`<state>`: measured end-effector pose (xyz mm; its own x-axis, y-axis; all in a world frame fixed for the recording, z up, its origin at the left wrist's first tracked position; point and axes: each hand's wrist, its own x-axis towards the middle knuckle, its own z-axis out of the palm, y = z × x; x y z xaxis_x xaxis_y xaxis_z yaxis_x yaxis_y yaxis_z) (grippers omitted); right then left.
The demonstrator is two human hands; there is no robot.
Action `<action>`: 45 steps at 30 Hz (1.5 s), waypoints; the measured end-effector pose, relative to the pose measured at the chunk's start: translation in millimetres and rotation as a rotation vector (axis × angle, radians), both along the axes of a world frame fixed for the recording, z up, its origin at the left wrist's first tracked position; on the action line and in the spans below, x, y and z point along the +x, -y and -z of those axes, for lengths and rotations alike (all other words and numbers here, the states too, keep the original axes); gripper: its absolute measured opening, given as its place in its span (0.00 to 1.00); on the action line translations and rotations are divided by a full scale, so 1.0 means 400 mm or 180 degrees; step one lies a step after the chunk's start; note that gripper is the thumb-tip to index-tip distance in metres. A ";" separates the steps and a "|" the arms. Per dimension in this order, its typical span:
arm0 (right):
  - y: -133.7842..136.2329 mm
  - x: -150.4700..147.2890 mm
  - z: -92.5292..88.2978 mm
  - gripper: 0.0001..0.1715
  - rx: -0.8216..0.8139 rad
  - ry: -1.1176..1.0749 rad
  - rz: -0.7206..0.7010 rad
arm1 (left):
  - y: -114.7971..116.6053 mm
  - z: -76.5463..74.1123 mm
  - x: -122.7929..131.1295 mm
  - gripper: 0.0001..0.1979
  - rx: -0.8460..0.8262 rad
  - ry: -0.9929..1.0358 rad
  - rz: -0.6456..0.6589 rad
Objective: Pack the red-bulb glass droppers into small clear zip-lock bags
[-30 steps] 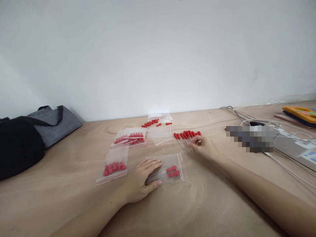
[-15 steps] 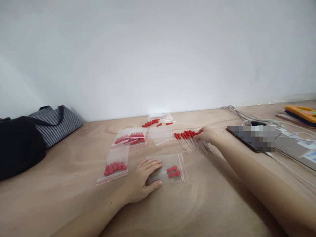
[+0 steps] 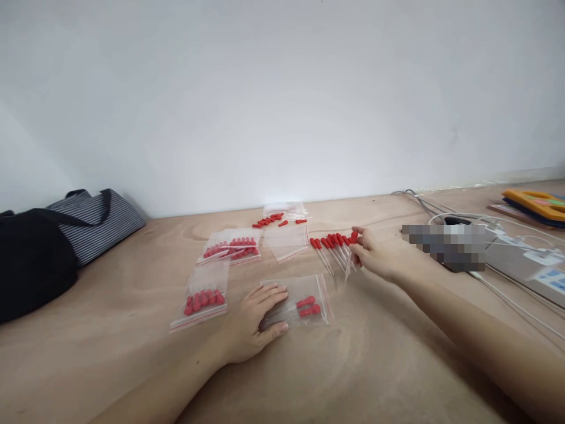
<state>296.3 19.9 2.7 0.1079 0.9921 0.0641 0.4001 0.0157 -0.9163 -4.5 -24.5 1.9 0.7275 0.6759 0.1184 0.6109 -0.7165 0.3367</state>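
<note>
Partly cropped, the surface (image 3: 375, 377) carries a black bag (image 3: 39, 262) cut by the left edge. The left hand (image 3: 253, 321), grip open, lies flat over a clear pouch (image 3: 298, 285), where two droppers (image 3: 310, 310) have barely visible tubes; the right hand (image 3: 373, 253) pinches a blurred dropper (image 3: 354, 237) beside the row of droppers (image 3: 339, 239).

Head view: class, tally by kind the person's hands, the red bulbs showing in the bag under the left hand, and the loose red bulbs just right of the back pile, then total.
Left hand and right hand: 2
Red bulbs in that bag: 2
Loose red bulbs: 2
Total: 6
</note>
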 end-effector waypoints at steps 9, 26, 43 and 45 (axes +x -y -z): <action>0.062 -0.078 0.071 0.19 0.0349 -0.1213 -0.0173 | -0.005 0.009 -0.006 0.23 0.0021 -0.0022 0.0041; 0.113 -0.137 0.050 0.21 -0.0251 -0.1158 -0.0514 | 0.002 -0.005 0.003 0.25 -0.0066 -0.0099 -0.0028; 0.124 -0.185 0.045 0.09 0.0436 0.1108 -0.0814 | 0.001 -0.001 0.003 0.25 -0.0060 0.0072 -0.0034; 0.121 -0.180 0.046 0.08 0.0472 0.1057 -0.1061 | 0.000 0.000 -0.001 0.23 -0.0112 0.0123 -0.0049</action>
